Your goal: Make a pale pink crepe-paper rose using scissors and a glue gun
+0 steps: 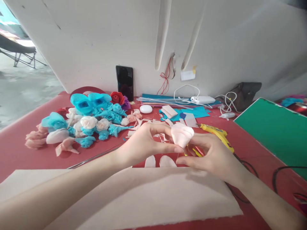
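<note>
A pale pink crepe-paper flower (182, 134) of cupped petals is pinched between the thumb and fingers of my left hand (144, 143), above the table. From the right, the curled fingers of my right hand (211, 153) reach behind the flower's lower side, and its thumb lies just below. The right fingertips are partly hidden. Red and yellow handles (198, 150) show through the gap in that hand; whether they lie on the table, I cannot tell. Under my hands are two cut pale petals (167, 161), beside a large pale paper sheet (148, 195).
Blue, pink and white paper flowers (88, 123) are heaped at the left. A yellow glue gun (217, 134) with a black cord lies right of my hands, near a green board (275, 134). Paper scraps, a phone (125, 82) and a white case (146, 109) are farther back.
</note>
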A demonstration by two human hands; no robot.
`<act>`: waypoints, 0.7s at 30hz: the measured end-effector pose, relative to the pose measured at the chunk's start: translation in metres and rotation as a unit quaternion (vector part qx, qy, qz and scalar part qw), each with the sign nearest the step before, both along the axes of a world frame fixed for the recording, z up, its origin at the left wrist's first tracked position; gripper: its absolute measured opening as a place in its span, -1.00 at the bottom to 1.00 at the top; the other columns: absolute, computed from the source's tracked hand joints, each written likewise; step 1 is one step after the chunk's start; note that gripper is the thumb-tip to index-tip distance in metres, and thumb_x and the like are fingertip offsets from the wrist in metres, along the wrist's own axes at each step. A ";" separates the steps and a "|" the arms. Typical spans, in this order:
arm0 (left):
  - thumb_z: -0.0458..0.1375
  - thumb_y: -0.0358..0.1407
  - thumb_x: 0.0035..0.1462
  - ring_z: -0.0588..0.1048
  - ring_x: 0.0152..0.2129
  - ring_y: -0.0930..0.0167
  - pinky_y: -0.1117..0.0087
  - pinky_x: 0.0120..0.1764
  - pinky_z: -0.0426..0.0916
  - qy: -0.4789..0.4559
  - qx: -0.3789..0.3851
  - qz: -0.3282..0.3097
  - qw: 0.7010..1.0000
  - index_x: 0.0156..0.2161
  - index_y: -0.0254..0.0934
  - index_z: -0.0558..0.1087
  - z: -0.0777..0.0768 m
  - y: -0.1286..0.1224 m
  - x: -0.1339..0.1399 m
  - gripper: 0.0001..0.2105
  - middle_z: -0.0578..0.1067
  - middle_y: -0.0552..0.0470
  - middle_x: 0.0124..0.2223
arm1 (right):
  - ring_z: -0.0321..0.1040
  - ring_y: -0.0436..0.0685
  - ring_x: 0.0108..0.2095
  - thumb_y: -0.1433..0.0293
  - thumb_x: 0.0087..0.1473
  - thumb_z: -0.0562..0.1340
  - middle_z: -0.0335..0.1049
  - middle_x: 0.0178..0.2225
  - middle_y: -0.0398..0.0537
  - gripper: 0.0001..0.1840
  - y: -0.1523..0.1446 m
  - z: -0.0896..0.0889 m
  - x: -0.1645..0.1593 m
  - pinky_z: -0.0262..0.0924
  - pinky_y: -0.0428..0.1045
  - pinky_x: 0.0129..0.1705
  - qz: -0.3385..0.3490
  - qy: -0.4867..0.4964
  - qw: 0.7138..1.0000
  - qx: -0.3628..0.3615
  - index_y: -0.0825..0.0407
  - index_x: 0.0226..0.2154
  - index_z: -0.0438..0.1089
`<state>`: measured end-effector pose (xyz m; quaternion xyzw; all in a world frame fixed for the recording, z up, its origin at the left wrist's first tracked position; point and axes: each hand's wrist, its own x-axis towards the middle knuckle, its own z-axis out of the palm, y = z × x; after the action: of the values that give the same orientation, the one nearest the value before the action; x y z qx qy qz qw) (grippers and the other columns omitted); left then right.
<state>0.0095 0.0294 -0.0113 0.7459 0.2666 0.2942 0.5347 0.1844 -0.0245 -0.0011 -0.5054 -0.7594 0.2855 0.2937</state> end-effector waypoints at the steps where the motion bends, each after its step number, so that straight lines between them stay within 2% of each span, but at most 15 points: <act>1: 0.26 -0.31 -0.09 0.45 -0.30 0.36 0.35 -0.18 0.32 0.000 -0.005 -0.004 1.000 -0.42 -0.35 0.47 -0.001 0.001 0.000 -0.87 0.49 0.03 -0.34 | 0.13 -0.12 -0.54 0.38 -0.09 0.28 0.25 -0.60 -0.27 -0.90 0.000 -0.001 0.000 0.03 -0.22 -0.53 -0.001 -0.002 1.000 -0.004 0.02 -0.55 0.36; 4: 0.26 -0.32 -0.09 0.44 -0.29 0.36 0.35 -0.19 0.32 -0.006 0.002 -0.007 1.000 -0.38 -0.35 0.47 -0.003 0.003 0.000 -0.86 0.49 0.02 -0.33 | 0.20 -0.10 -0.53 0.38 0.00 0.20 0.31 -0.58 -0.25 -0.88 0.001 -0.006 0.001 0.07 -0.20 -0.54 0.010 0.003 1.000 0.003 0.00 -0.52 0.41; 7: 0.29 -0.39 -0.13 0.43 -0.31 0.41 0.41 -0.21 0.32 -0.020 0.023 -0.017 0.999 -0.33 -0.33 0.47 -0.002 0.001 0.000 -0.81 0.47 0.06 -0.32 | 0.30 -0.07 -0.48 0.42 -0.01 0.21 0.38 -0.53 -0.25 -0.88 0.000 -0.007 0.000 0.13 -0.20 -0.51 0.019 0.028 0.999 0.015 -0.04 -0.51 0.45; 9: 0.30 -0.43 -0.16 0.42 -0.33 0.45 0.45 -0.22 0.32 -0.033 0.068 -0.018 0.997 -0.29 -0.31 0.47 -0.002 -0.001 0.000 -0.76 0.46 0.09 -0.32 | 0.36 -0.03 -0.39 0.47 -0.07 0.25 0.44 -0.43 -0.23 -0.89 -0.001 -0.006 -0.001 0.21 -0.19 -0.44 0.010 0.057 0.998 0.030 -0.06 -0.47 0.48; 12: 0.28 -0.44 -0.13 0.40 -0.31 0.47 0.48 -0.22 0.32 -0.043 0.151 -0.006 0.987 -0.25 -0.29 0.49 -0.002 -0.002 -0.003 -0.75 0.44 0.05 -0.25 | 0.40 0.03 -0.30 0.55 -0.16 0.29 0.47 -0.33 -0.17 -0.78 -0.001 -0.007 -0.002 0.28 -0.15 -0.37 -0.016 0.098 0.993 0.064 -0.05 -0.40 0.49; 16: 0.24 -0.43 -0.07 0.40 -0.25 0.46 0.46 -0.17 0.32 -0.018 0.210 -0.023 0.977 -0.17 -0.24 0.44 0.006 0.000 -0.010 -0.72 0.43 0.05 -0.22 | 0.39 0.02 -0.32 0.55 -0.13 0.26 0.47 -0.34 -0.16 -0.82 0.000 -0.008 -0.001 0.27 -0.14 -0.38 -0.017 0.097 0.990 0.099 -0.02 -0.41 0.47; 19: 0.21 -0.38 -0.03 0.42 -0.31 0.47 0.48 -0.23 0.34 0.056 0.233 0.020 0.971 -0.28 -0.26 0.45 0.019 0.007 -0.016 -0.86 0.46 0.08 -0.28 | 0.35 0.00 -0.42 0.49 -0.10 0.25 0.43 -0.46 -0.17 -0.87 -0.002 -0.003 0.002 0.19 -0.15 -0.49 -0.025 0.085 0.992 0.089 -0.03 -0.42 0.46; 21: 0.19 -0.36 0.00 0.44 -0.40 0.48 0.49 -0.33 0.35 0.105 0.235 0.058 0.965 -0.40 -0.30 0.44 0.025 0.012 -0.022 -0.95 0.48 0.08 -0.37 | 0.29 -0.04 -0.49 0.44 -0.11 0.27 0.37 -0.57 -0.19 -0.94 -0.003 0.002 0.003 0.11 -0.16 -0.53 -0.034 0.103 0.993 0.054 -0.03 -0.47 0.46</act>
<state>-0.0122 0.0412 0.0134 0.8606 0.2874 0.2993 0.2953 0.1876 -0.0278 0.0013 -0.4827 -0.7214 0.2847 0.4069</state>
